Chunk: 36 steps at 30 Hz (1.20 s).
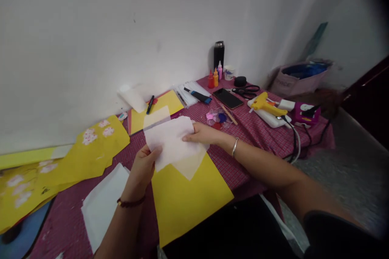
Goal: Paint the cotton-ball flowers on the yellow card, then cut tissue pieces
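A sheet of white paper [170, 139] is held up between both hands. My left hand [145, 166] pinches its left edge, the thumb lying on top. On the far right edge, my right hand [199, 132] grips it the same way, thumb over the paper. Beneath it a cream-coloured piece of paper [190, 168] shows a pointed corner. That piece lies over a large yellow sheet [191, 202] at the table's near edge. The fingers under the white paper are hidden.
White sheets [103, 202] lie left; yellow sheets with pink blossoms [91, 145] are beyond. At the back are a black marker [150, 105], a utility knife [199, 96], paint bottles [210, 79] and a phone [227, 98]. A yellow glue gun [267, 105] rests on the right.
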Tool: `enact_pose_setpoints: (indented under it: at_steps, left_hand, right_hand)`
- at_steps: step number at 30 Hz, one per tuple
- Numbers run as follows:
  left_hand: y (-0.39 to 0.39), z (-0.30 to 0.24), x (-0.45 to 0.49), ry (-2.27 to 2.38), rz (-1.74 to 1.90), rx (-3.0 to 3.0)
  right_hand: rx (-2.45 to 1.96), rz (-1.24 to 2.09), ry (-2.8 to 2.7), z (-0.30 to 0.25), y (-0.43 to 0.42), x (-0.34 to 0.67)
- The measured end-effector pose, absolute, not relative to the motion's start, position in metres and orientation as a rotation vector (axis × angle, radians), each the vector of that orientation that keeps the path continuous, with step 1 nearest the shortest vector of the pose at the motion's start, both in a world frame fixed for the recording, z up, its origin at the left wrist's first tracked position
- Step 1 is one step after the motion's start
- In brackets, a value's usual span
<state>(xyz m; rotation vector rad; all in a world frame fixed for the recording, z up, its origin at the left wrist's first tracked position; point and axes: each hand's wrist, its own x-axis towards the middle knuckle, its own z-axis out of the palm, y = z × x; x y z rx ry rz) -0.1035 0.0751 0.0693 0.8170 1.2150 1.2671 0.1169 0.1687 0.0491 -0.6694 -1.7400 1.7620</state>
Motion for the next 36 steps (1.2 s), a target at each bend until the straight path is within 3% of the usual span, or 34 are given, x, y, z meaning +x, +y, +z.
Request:
enact_pose_setpoints:
  at_steps: [14,36]
  left_hand:
    - [0.068,0.062,-0.105,1.112,1.440,0.718]
    - [0.059,0.077,-0.112,0.973,1.324,1.033]
  right_hand:
    - [-0.618,1.890,-1.527,0.036,0.158,0.119]
    - [-0.606,1.954,-1.466,0.050,0.150,0.125]
